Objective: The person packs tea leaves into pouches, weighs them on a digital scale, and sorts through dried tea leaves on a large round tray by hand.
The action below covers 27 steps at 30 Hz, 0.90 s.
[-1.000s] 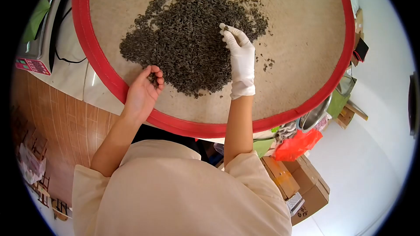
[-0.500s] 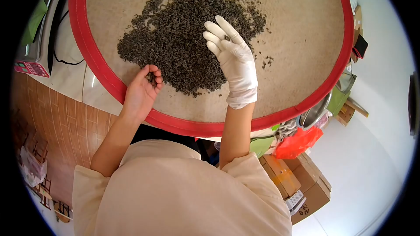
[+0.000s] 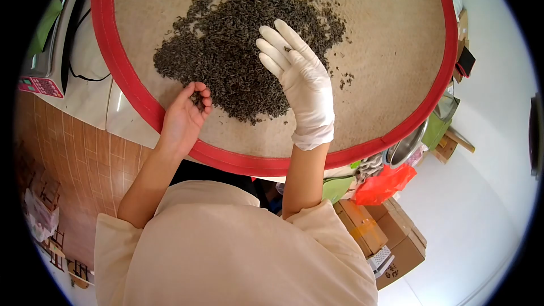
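A large heap of dark, curled dried tea leaves lies on a round, pale woven tray with a red cloth rim. At the heap's near left edge, my bare left hand is turned palm up, its fingers curled in around some dark leaves. Over the right part of the heap is my right hand in a white glove, palm up and fingers stretched out. One small leaf bit shows by the thumb tip, against the gloved fingers; whether it is pinched I cannot tell.
Stray leaves lie right of the heap. A device with a pink keypad and a black cable stands at left. Beyond the tray's right rim are a metal bowl, a red plastic bag and cardboard boxes.
My gloved right hand has shifted slightly left and toward me, its fingers spreading a little more. My left hand stays curled in nearly the same place.
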Each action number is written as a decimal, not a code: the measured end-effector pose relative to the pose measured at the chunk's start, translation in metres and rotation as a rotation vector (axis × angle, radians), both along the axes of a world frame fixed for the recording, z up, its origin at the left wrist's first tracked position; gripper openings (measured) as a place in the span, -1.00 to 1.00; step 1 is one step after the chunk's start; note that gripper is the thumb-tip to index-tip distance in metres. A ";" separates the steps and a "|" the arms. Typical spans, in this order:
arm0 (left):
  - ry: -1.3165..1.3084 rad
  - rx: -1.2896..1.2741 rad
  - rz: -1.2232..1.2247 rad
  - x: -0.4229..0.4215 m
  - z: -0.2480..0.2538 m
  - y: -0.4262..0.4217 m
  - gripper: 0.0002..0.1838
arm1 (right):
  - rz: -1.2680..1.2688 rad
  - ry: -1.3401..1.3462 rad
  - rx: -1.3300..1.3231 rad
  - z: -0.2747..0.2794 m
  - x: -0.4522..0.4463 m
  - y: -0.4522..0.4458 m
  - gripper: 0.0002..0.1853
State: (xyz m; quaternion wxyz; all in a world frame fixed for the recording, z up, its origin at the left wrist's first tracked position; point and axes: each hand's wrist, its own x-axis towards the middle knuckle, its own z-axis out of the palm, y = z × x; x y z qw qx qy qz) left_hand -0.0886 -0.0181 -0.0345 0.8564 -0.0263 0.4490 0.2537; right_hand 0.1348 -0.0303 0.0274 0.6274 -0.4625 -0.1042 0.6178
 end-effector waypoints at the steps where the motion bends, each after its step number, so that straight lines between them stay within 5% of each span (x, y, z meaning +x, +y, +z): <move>1: -0.001 -0.001 -0.002 0.000 0.000 0.000 -0.80 | 0.004 -0.001 0.000 0.002 -0.001 0.000 -0.44; 4: 0.000 0.000 -0.002 -0.001 0.001 0.000 -0.80 | 0.111 -0.438 -0.161 -0.005 -0.003 0.002 -0.61; 7: -0.001 -0.030 0.011 0.001 0.007 0.002 -0.85 | 0.112 -1.235 -0.223 -0.044 0.018 0.019 -0.57; 10: -0.010 -0.009 0.013 -0.005 0.005 0.001 -0.83 | 0.201 -1.759 -0.239 -0.074 0.049 0.059 -0.45; 13: -0.058 0.013 0.033 -0.010 0.008 0.002 -0.81 | 0.421 -1.567 -0.145 -0.087 0.046 0.094 -0.18; 15: -0.068 0.015 0.052 -0.014 0.011 0.004 -0.81 | 0.699 -1.692 -0.019 -0.081 0.023 0.099 -0.02; 17: -0.109 0.022 0.063 -0.016 0.016 0.006 -0.81 | 0.864 -1.834 0.095 -0.080 0.000 0.084 -0.10; 19: -0.077 0.004 0.076 -0.013 0.024 0.011 -0.83 | 0.872 -1.781 0.166 -0.071 -0.009 0.071 -0.44; 22: -0.090 -0.003 0.093 -0.016 0.019 0.013 -0.83 | 1.044 -1.671 0.010 -0.063 0.003 0.045 -0.59; 25: -0.119 0.001 0.106 -0.017 0.016 0.012 -0.81 | 0.791 -0.831 0.026 -0.034 0.030 0.014 -0.67; 27: -0.115 -0.009 0.093 -0.015 0.013 0.011 -0.81 | 0.761 -0.797 0.007 -0.006 0.044 0.000 -0.63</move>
